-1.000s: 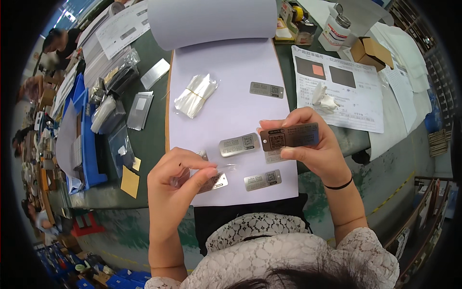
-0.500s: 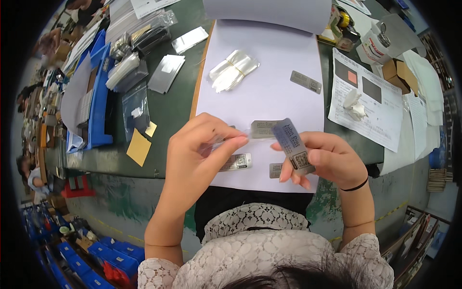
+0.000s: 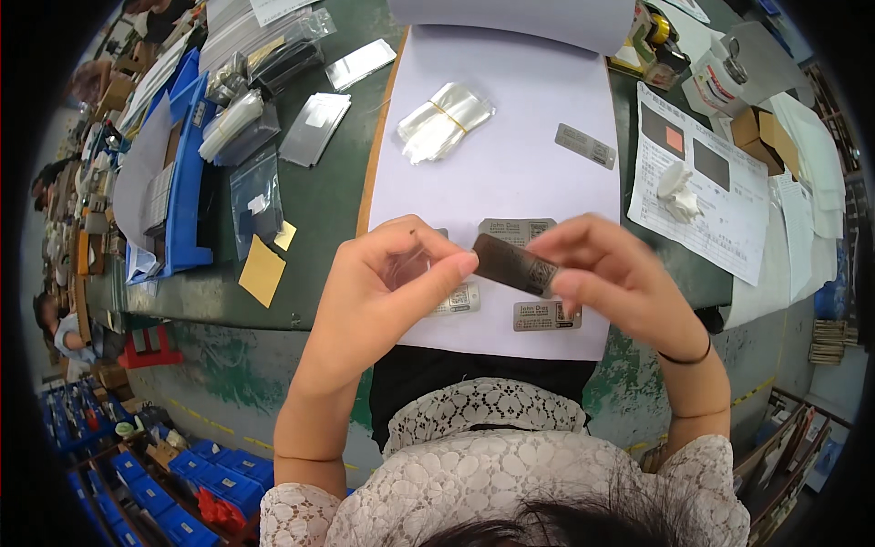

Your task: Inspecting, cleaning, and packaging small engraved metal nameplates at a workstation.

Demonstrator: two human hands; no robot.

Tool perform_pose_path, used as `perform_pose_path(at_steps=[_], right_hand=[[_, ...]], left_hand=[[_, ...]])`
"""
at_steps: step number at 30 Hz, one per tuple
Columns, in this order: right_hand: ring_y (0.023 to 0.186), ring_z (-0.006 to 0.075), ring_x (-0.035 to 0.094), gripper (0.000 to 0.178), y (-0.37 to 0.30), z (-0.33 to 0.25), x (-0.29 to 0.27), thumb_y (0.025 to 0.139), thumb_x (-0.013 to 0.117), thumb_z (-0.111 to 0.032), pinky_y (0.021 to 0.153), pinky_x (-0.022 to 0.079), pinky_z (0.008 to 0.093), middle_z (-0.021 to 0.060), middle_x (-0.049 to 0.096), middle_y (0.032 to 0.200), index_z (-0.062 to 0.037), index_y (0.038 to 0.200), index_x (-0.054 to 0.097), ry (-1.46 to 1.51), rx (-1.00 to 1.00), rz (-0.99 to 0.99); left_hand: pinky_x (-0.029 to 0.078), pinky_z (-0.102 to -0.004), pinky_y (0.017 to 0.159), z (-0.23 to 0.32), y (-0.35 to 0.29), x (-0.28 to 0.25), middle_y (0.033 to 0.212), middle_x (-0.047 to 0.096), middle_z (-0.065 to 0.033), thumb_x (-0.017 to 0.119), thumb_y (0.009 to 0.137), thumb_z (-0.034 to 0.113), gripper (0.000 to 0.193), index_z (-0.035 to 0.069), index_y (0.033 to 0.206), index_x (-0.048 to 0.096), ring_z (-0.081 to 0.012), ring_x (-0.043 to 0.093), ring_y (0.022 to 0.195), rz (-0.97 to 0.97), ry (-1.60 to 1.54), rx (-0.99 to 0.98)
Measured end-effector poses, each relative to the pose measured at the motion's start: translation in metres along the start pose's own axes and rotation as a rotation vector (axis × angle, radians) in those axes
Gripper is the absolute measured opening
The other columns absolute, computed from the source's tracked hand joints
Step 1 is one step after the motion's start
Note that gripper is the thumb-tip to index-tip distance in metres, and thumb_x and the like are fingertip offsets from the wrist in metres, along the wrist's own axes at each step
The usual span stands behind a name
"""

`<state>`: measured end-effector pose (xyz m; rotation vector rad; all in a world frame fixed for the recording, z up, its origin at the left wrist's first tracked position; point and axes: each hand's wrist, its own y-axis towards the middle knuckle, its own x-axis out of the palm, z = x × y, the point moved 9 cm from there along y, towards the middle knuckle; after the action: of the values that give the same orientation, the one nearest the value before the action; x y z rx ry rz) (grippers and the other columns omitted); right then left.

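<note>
Between the thumb and fingers of my right hand [image 3: 624, 287] is a grey metal tag [image 3: 506, 263] with a square code, tilted above the white paper [image 3: 519, 187]. Its left end meets the fingertips of my left hand [image 3: 365, 292]. My left hand is closed in a pinch on a small clear plastic bag [image 3: 408, 268], partly hidden by the fingers. Under and around my hands more metal tags lie on the paper: one [image 3: 518, 228] behind the held tag, one [image 3: 547, 316] near the front edge, one [image 3: 465, 298] partly behind my left hand. Another tag [image 3: 585, 146] lies farther right.
A banded bundle of clear bags [image 3: 444, 123] lies on the paper's far left. Left of it are stacked silver plates [image 3: 315, 129] and a blue tray [image 3: 193, 214]. At right are a printed sheet [image 3: 729, 223] with crumpled white material [image 3: 677, 193], a white bottle [image 3: 714, 87] and a cardboard box [image 3: 758, 141].
My right hand has turned the tag from upright to nearly level and brought it left to my left fingertips. The tag near the front edge is now uncovered.
</note>
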<state>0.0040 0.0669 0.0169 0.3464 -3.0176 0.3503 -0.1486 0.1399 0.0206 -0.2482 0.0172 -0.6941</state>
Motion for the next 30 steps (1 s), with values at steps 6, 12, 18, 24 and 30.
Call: perform_pose_path(at_steps=[6,12,18,24,30], right_hand=[[0.086,0.0219,0.056,0.046,-0.011,-0.063,0.026,0.072,0.076,-0.003,0.075,0.047,0.0326,0.0078,0.063,0.1,-0.0031,0.115,0.061,-1.155,-0.635,0.268],[0.086,0.021,0.058,0.047,-0.014,-0.064,0.011,0.073,0.072,-0.001,0.075,0.046,0.0345,0.0067,0.061,0.1,-0.0016,0.119,0.061,-1.241,-0.645,0.382],[0.111,0.022,0.06,0.042,-0.007,-0.036,-0.034,0.078,0.067,0.009,0.094,0.05,0.0336,0.0164,0.062,0.114,-0.0013,0.115,0.05,-0.017,-0.453,0.224],[0.118,0.0274,0.058,0.042,-0.007,-0.034,-0.028,0.078,0.066,0.011,0.095,0.051,0.0354,0.0207,0.061,0.118,-0.0023,0.114,0.049,0.145,-0.458,0.16],[0.118,0.0273,0.058,0.042,-0.006,-0.036,-0.021,0.078,0.066,0.011,0.098,0.05,0.0374,0.0216,0.062,0.118,-0.0021,0.114,0.049,0.137,-0.478,0.11]], left_hand=[[0.036,-0.0172,0.06,-0.007,0.0,0.005,0.08,0.056,0.0035,0.068,0.089,0.005,0.008,-0.002,0.087,0.066,-0.0005,0.048,0.071,0.062,-0.052,-0.032],[0.037,-0.0187,0.061,0.002,-0.001,0.002,0.085,0.057,0.0013,0.07,0.086,0.004,0.006,-0.002,0.087,0.069,-0.0015,0.048,0.072,0.05,-0.009,0.065],[0.033,-0.0184,0.058,0.0,-0.005,-0.005,0.086,0.059,0.0,0.073,0.082,0.004,0.005,0.001,0.086,0.072,-0.0018,0.045,0.068,0.017,0.08,0.054],[0.032,-0.0186,0.057,-0.001,-0.005,-0.004,0.086,0.06,0.0001,0.076,0.079,0.003,0.005,0.002,0.082,0.072,-0.0014,0.044,0.066,0.012,0.103,0.036],[0.033,-0.0187,0.058,-0.004,-0.002,0.001,0.085,0.061,-0.0003,0.076,0.079,0.002,0.006,0.002,0.082,0.071,-0.0016,0.047,0.067,-0.007,0.059,0.013]])
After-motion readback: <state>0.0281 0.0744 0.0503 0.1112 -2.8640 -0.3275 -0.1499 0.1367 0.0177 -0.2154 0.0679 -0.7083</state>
